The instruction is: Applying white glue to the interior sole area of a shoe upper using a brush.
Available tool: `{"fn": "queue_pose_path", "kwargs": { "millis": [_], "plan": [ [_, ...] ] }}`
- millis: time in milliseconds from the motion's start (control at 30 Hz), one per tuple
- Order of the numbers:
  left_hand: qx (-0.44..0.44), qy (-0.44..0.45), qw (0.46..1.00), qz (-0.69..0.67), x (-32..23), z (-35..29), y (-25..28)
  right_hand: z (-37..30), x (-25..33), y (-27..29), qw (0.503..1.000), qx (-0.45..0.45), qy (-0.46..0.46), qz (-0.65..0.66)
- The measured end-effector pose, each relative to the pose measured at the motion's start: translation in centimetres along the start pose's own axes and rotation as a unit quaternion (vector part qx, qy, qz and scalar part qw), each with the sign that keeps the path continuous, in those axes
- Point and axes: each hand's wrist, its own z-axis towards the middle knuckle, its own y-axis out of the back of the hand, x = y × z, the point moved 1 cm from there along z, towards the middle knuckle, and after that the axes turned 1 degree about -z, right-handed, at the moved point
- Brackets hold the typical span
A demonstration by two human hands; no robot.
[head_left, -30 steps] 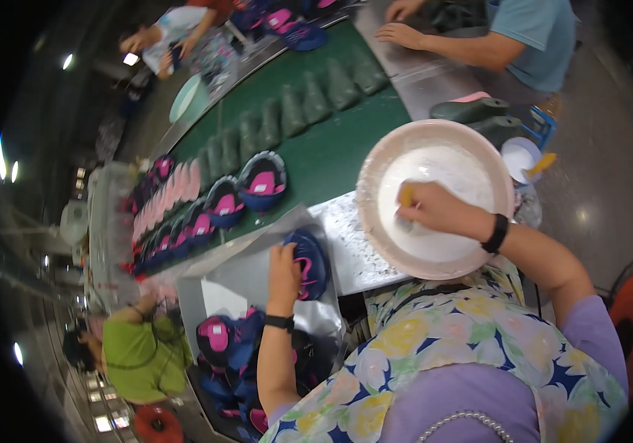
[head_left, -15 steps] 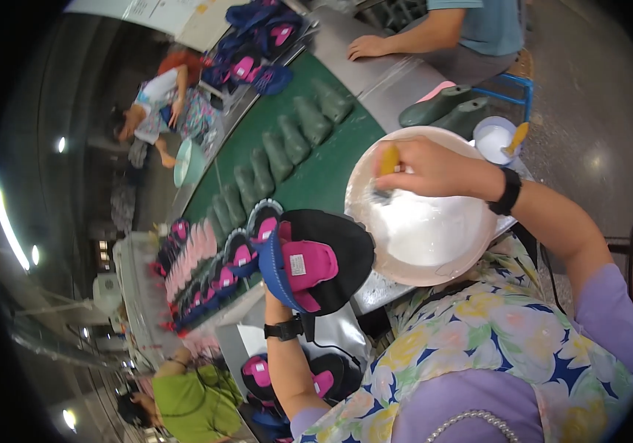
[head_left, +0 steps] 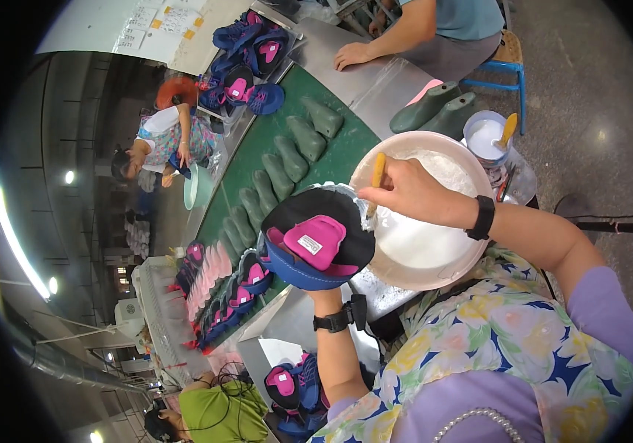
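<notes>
My right hand (head_left: 420,193) is closed round the yellow handle of a brush (head_left: 378,174), thumb pressed along it; its bristles sit at the right edge of the shoe upper (head_left: 298,214), touching it or very nearly so; my left hand (head_left: 325,299) bears that upper from beneath, opening turned up, though most of the fingers are hidden, so how far they close I cannot tell; the far rim looks whitish, and I'd judge short, light strokes along that edge best, rolling the upper with my left wrist rather than stretching the brush arm; the pink tongue (head_left: 324,255) and its white label lie close inside, so a loaded brush could easily smear them; the basin (head_left: 471,255) of white liquid sits just beside the upper, well placed to catch drips; beyond, green lasts (head_left: 309,136) stand in a row on the green belt (head_left: 346,155).
</notes>
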Motion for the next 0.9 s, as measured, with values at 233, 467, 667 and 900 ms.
{"fn": "queue_pose_path", "kwargs": {
  "millis": [233, 467, 667, 900],
  "plan": [
    [-0.081, -0.009, 0.996, -0.043, -0.4, -1.0, -1.2, -0.8, -0.5, -1.1, 0.984, 0.026, -0.136, 0.112],
    [-0.078, -0.02, 0.996, -0.037, 0.8, 0.0, 0.2, -1.8, 0.8, -1.6, 0.972, 0.094, -0.148, 0.154],
    [-0.048, 0.107, 0.993, 0.02, 2.5, 2.5, 2.2, -0.7, 1.8, 1.4, 0.983, 0.049, -0.005, 0.176],
    [-0.002, 0.173, 0.984, -0.049, 0.5, -2.9, 3.0, -0.3, 3.6, 0.8, 0.925, 0.082, 0.353, 0.115]
  ]
}}
